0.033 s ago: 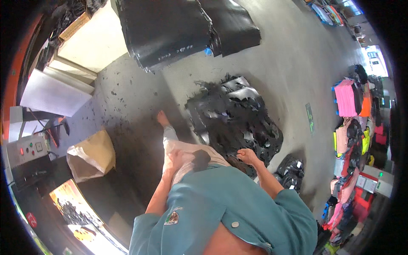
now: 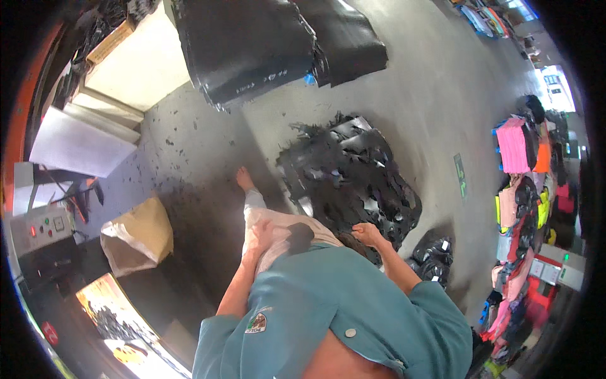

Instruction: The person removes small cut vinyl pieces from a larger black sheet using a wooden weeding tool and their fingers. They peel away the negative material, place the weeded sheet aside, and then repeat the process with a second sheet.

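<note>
My right hand (image 2: 366, 232) is closed like a loose fist, and nothing shows sticking out of it. In the picture it overlaps the near edge of a dark pile of black plastic sheet scraps (image 2: 353, 177), ragged and full of holes, which lies on the floor. Against my light-coloured trousers (image 2: 297, 227) is my left hand (image 2: 260, 236), by the thigh. Its fingers blur into the cloth, so their pose is unclear. A bare foot (image 2: 242, 177) shows ahead of that leg.
Stacked black plastic sheets (image 2: 252, 47) hang over an edge ahead. At the left are a beige sack (image 2: 142, 234), a control box with buttons (image 2: 44, 227) and white panels (image 2: 82, 142). Black bags (image 2: 432, 256) lie at the right, near piles of coloured bundles (image 2: 514, 148).
</note>
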Demonstrator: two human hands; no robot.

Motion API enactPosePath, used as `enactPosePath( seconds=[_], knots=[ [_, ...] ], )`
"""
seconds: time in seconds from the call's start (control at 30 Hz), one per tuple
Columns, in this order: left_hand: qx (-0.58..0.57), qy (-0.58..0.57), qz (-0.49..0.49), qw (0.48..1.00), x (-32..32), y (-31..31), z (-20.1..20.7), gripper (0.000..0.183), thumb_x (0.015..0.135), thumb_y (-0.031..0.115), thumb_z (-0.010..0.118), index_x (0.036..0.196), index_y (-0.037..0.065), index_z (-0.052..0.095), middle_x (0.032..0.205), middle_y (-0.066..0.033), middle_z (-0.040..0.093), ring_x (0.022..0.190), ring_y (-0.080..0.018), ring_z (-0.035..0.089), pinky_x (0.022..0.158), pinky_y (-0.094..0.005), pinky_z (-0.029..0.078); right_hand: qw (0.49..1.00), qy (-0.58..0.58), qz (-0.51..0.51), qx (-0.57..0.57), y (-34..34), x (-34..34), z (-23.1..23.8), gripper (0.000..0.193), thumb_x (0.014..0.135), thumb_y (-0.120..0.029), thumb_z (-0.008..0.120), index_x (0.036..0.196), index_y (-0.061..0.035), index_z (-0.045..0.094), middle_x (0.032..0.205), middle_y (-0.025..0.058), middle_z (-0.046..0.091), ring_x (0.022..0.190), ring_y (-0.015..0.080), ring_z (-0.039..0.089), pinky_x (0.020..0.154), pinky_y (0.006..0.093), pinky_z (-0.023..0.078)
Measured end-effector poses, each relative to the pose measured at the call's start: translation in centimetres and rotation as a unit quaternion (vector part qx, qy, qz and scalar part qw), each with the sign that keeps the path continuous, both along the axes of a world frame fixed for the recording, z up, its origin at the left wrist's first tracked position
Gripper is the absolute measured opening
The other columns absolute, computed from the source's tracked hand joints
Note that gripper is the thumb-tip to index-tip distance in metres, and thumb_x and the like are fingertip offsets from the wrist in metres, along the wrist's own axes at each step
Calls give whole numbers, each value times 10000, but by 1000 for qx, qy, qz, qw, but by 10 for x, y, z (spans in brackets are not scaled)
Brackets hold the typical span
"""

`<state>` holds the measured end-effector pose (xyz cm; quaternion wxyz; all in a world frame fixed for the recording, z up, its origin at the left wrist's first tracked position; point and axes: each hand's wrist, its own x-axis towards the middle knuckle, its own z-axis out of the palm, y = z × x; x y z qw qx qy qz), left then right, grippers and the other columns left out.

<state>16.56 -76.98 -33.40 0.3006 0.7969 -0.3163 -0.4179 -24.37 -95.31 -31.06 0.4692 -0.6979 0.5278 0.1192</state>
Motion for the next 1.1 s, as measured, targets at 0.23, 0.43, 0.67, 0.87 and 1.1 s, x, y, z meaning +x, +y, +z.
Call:
enactPosePath(
  seconds=[0.23, 0.43, 0.67, 0.87, 1.1],
  knots=[
    [-9, 78, 29, 996, 172, -127, 25, 303, 1002, 298, 623, 1089, 51, 775, 979, -162, 791, 973, -326, 767, 884, -409, 571, 997, 63, -40, 23, -75, 148, 34, 402, 907, -297, 752, 1231, -60, 760, 1105, 104, 804, 1026, 231, 755, 896, 357, 581],
    [12, 128, 127, 984, 294, -191, 49, 390, 1024, 346, 608, 1043, -5, 779, 863, -108, 780, 787, -155, 733, 729, -316, 570, 998, -34, -59, -16, -161, 303, 95, 418, 915, -315, 721, 1240, -54, 750, 1075, 165, 791, 982, 312, 760, 883, 403, 580],
    [-38, 187, 279, 941, 366, -301, 15, 368, 1019, 295, 627, 1111, -30, 773, 912, -84, 783, 781, -137, 729, 675, -276, 570, 999, 1, 53, -5, -246, 364, 66, 393, 924, -294, 706, 1222, -42, 749, 1130, 187, 774, 1033, 323, 753, 901, 422, 580],
    [-37, 13, 330, 943, 421, -406, -59, 367, 1022, 272, 629, 1207, -28, 728, 1028, -155, 786, 927, -258, 757, 850, -368, 592, 980, 111, 159, 54, -371, 376, 38, 393, 912, -326, 703, 1191, -57, 768, 1165, 182, 768, 1096, 366, 729, 958, 432, 567],
    [52, -167, 423, 889, 434, -492, -114, 435, 967, 304, 669, 1229, -43, 645, 1086, -217, 709, 1198, -376, 584, 1030, -453, 482, 993, 67, 40, 87, -549, 442, 21, 325, 957, -245, 709, 1187, -21, 759, 1032, 157, 792, 936, 227, 749, 852, 346, 565]
  ],
)
